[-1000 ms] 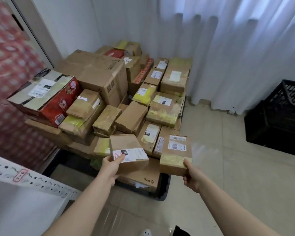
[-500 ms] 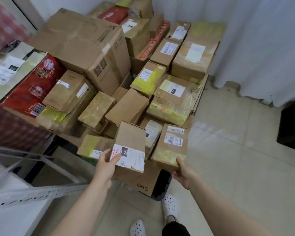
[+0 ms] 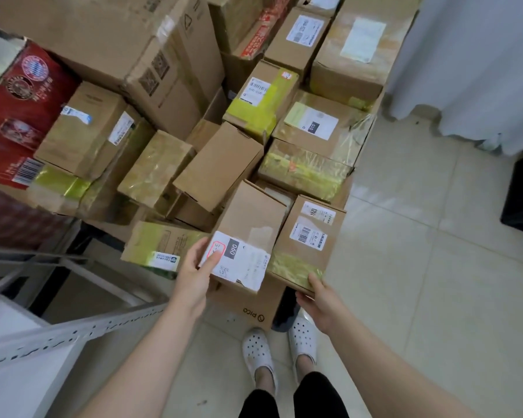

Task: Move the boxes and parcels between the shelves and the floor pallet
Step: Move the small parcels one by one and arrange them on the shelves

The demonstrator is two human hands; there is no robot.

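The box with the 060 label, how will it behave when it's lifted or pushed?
Probably light: the left hand holds the box by one end alone. Likely stiff, as its cardboard faces look flat and uncrushed. The glossy tape patch may be a bit slippery.

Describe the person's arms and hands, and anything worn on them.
Both forearms are bare, with no sleeves in view. The left hand and right hand wear no gloves, rings, watch or bracelet that I can see. Below: black trousers, white clogs.
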